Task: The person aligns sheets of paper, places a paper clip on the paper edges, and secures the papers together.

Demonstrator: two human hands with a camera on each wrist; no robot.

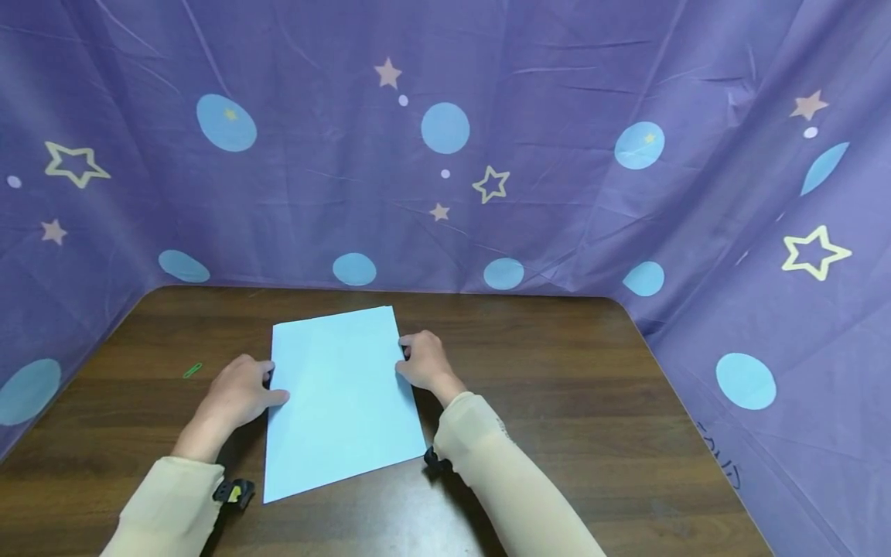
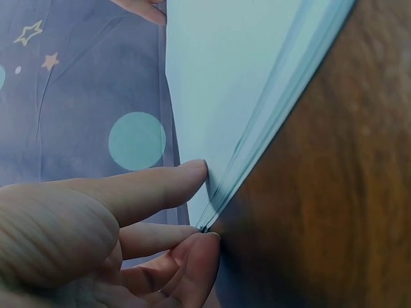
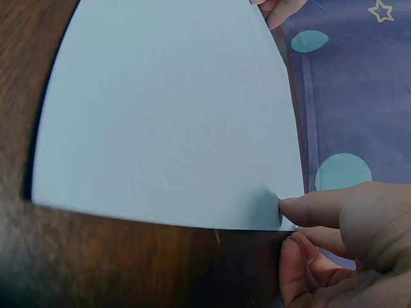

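Paper [image 1: 341,410]: over the counter [image 1: 592,418], nine o'clock of its middle, seemingly layered, count unclear | Your left hand [image 1: 240,391] pinches its nine-o'clock edge, right hand [image 1: 426,362] its two-o'clock edge | Best pinch lightly and nudge evenly, so you align any layers without creasing.

Before me a brown wood-grained table [image 1: 557,402] fills most of the lower frame, its far corners rounded, its surface shiny at bottom centre. A small green clip [image 1: 192,370] lies on it, lower left. Whether the pale blue paper [image 1: 341,394] I hold, left of centre, rests there, I cannot tell.
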